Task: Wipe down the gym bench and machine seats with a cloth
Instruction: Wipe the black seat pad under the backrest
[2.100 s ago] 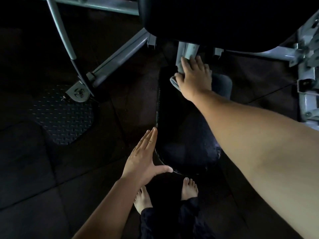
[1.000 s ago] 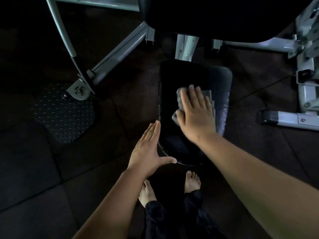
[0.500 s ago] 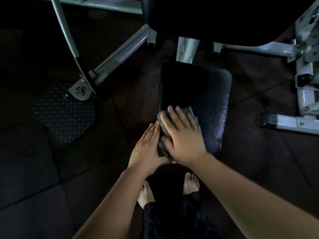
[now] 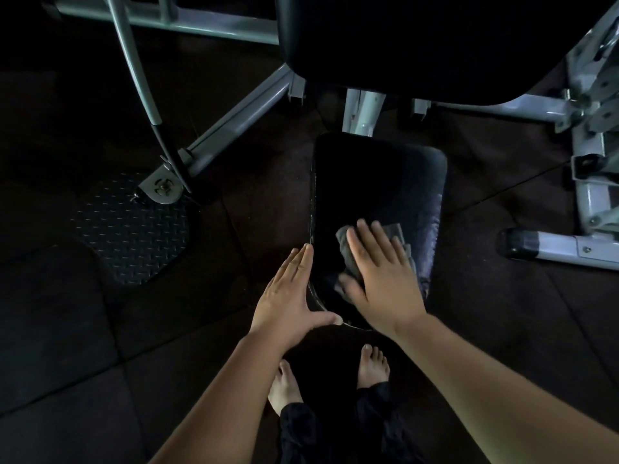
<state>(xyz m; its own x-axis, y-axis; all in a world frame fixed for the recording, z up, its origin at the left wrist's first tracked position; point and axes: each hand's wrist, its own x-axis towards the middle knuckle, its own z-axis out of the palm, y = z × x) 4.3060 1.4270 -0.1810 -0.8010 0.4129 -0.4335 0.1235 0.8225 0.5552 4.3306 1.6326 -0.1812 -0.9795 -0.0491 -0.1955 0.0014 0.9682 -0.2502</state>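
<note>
Right hand [image 4: 385, 279] pressed grey cloth [image 4: 350, 259] flat-fingered onto seat pad [image 4: 368, 182], lower centre; left hand [image 4: 288, 296], fingers straight, braced its edge. Wiping judged underway; back pad [image 4: 402, 38] outstanding.

Dim light, dark floor tiles [image 4: 53, 329], grey metal frame [image 4: 239, 113]

What is covered, dark or cut off

We see only the edges of the cloth [image 4: 346, 244], because the right hand [image 4: 382, 283] lies flat over most of it. The left half of the seat [image 4: 368, 182] is too dark to tell its surface. The top edge cuts the back pad [image 4: 402, 45], the right edge cuts the frame [image 4: 589, 202], and the trousers [image 4: 301, 430] hide the heels of both feet [image 4: 284, 386].
</note>
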